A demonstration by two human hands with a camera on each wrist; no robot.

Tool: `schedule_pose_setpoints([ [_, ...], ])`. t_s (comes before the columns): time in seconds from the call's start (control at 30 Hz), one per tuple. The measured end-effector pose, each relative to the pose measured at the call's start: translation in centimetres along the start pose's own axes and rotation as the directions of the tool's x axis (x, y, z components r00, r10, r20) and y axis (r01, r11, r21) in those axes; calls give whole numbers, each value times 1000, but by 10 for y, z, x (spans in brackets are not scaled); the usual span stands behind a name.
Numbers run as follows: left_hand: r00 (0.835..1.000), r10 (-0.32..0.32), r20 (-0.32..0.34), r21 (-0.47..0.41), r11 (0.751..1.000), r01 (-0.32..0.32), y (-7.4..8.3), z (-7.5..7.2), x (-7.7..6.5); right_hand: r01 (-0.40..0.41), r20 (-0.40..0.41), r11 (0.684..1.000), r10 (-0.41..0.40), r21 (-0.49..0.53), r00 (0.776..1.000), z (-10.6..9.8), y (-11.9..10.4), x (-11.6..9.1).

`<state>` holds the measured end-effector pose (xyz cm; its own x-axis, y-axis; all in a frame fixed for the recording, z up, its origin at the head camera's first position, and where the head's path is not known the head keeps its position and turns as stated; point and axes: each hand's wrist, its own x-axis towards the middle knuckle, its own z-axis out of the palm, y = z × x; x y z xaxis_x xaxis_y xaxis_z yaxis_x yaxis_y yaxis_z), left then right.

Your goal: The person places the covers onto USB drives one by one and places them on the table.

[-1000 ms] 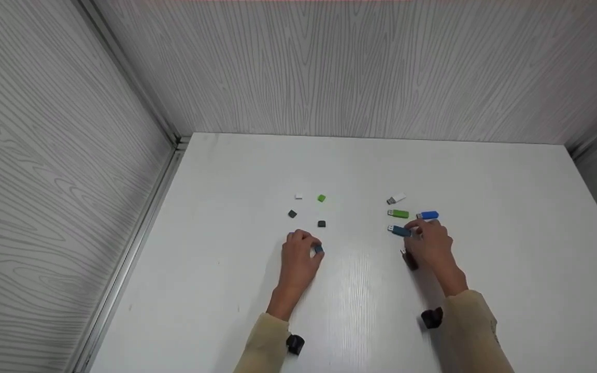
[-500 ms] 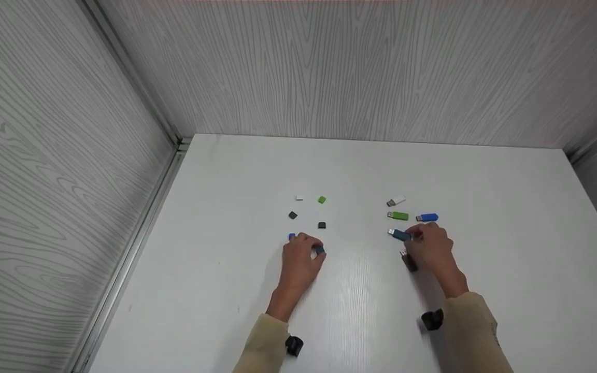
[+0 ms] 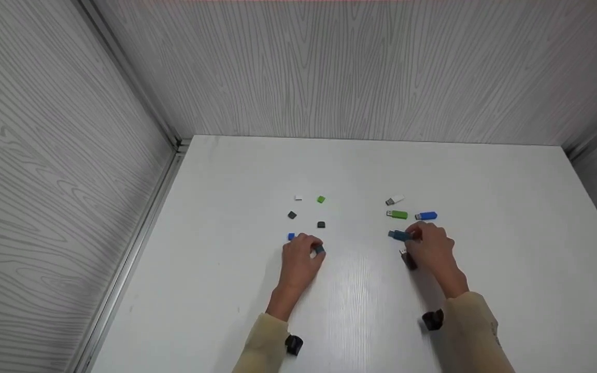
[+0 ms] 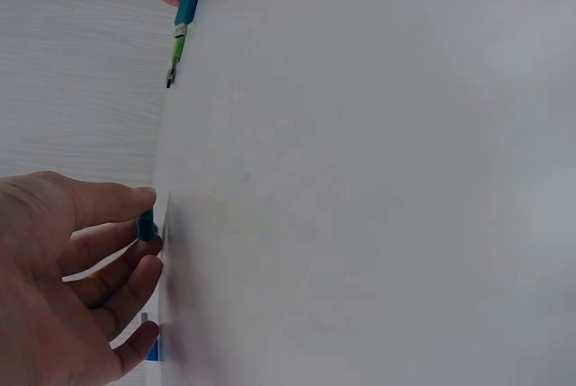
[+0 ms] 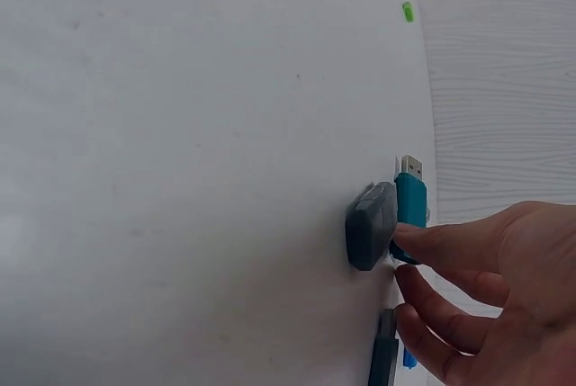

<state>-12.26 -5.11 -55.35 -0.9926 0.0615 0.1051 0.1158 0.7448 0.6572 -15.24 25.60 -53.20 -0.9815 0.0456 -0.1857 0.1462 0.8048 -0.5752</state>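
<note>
In the head view my left hand [image 3: 298, 261] pinches a small teal USB stick cap [image 4: 146, 225] between thumb and forefinger, low over the table. A blue cap [image 3: 291, 236] lies just beyond its fingers. On the right, my right hand [image 3: 432, 251] holds the rear end of a teal USB stick [image 5: 411, 199] between thumb and fingers; its metal plug points left, away from the palm. A dark USB stick [image 3: 409, 260] lies beside that hand, partly covered by it. The right wrist view shows a second dark stick [image 5: 383, 354] below the fingers.
Beyond the right hand lie a white USB stick [image 3: 395, 200], a green one [image 3: 397, 214] and a blue one [image 3: 426, 215]. Left of centre are a white cap [image 3: 298, 198], a green cap [image 3: 321, 199] and two dark caps [image 3: 321, 224]. Grey wood-patterned panels [image 3: 329, 67] border the white table.
The left hand has shifted slightly toward me, uncovering the blue cap. The teal USB stick has turned a little in the right hand's fingers. Other sticks and caps lie as before.
</note>
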Motion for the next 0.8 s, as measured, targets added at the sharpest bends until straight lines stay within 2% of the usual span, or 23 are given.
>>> schedule_pose_setpoints([
  [0.3,1000,-16,8,13,1000,16,2,0,0,-3,32,999,2,38,999,1,3,1],
  [0.63,999,-37,-38,-4,999,37,4,-1,-3,-50,77,996,44,71,996,-2,0,-1],
  [0.8,998,-51,-25,-32,998,50,5,-3,-3,-56,82,992,47,114,996,-2,1,-2],
])
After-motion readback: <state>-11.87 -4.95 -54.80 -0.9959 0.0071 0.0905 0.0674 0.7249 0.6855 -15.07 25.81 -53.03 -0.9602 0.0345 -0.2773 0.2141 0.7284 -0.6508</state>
